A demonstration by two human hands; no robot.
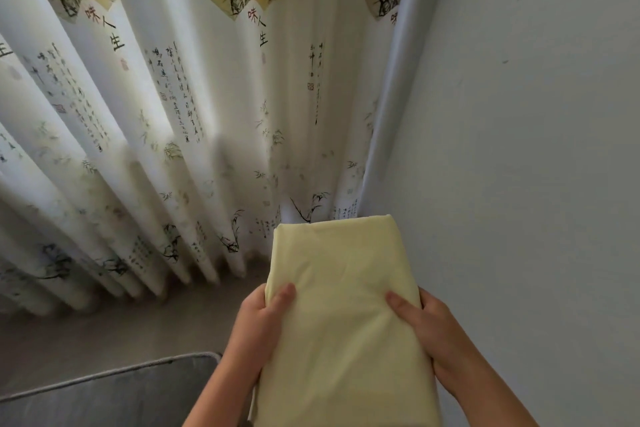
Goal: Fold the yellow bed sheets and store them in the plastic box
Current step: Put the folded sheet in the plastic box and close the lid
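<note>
A pale yellow bed sheet [341, 305], folded into a thick long rectangle, is held up in front of me, its far end pointing toward the corner of the room. My left hand [258, 319] grips its left edge, thumb on top. My right hand [427, 326] grips its right edge, thumb pressed into the top. Both hands hold it above the floor. No plastic box is in view.
White curtains [166, 107] printed with ink calligraphy and bamboo hang to the floor across the left and middle. A plain grey wall [526, 149] fills the right. A grey cushion edge [114, 392] lies at the bottom left, with brown floor [104, 333] beyond it.
</note>
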